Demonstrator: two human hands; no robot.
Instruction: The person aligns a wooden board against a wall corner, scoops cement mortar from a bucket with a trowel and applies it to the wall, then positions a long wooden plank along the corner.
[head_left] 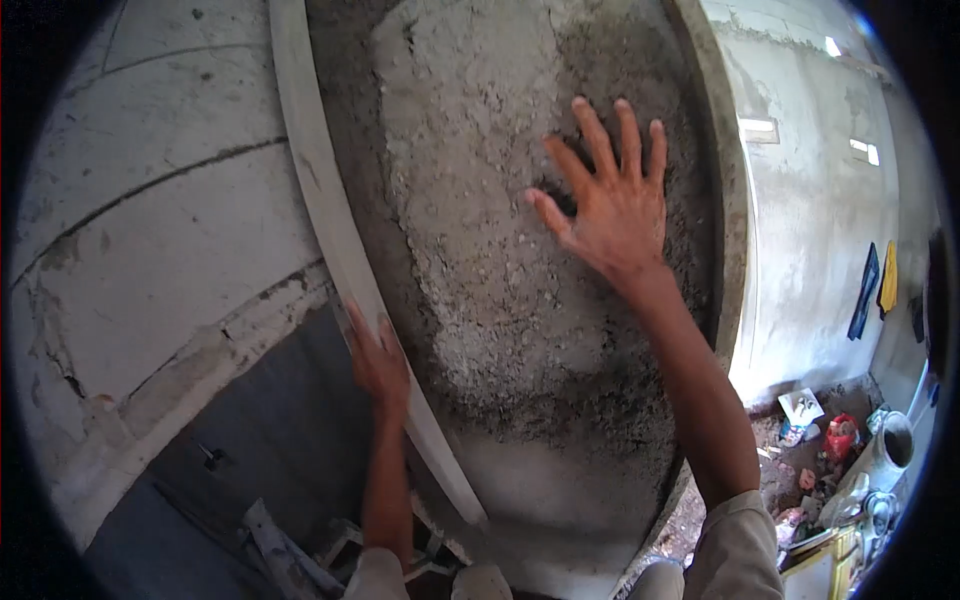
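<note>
A long, pale straight board [335,215] runs steeply down along the left edge of a rough mortar-covered wall face [490,220]. My left hand [378,368] is closed on the lower part of this board, with fingers at its left edge and the thumb on its front; part of the grip is hidden. Higher up, my right hand [618,220] is open, fingers spread, over the darker mortar, and holds nothing. Whether its palm presses on the surface I cannot tell. Another narrow strip [735,200] borders the mortar on the right.
Left of the board is a block wall [190,250] with cracked joints above a dark opening [250,430]. On the right, clothes [866,290] hang on a plastered wall [810,220]. Below them lie a pale pipe [890,445], a red bag [840,437] and other clutter.
</note>
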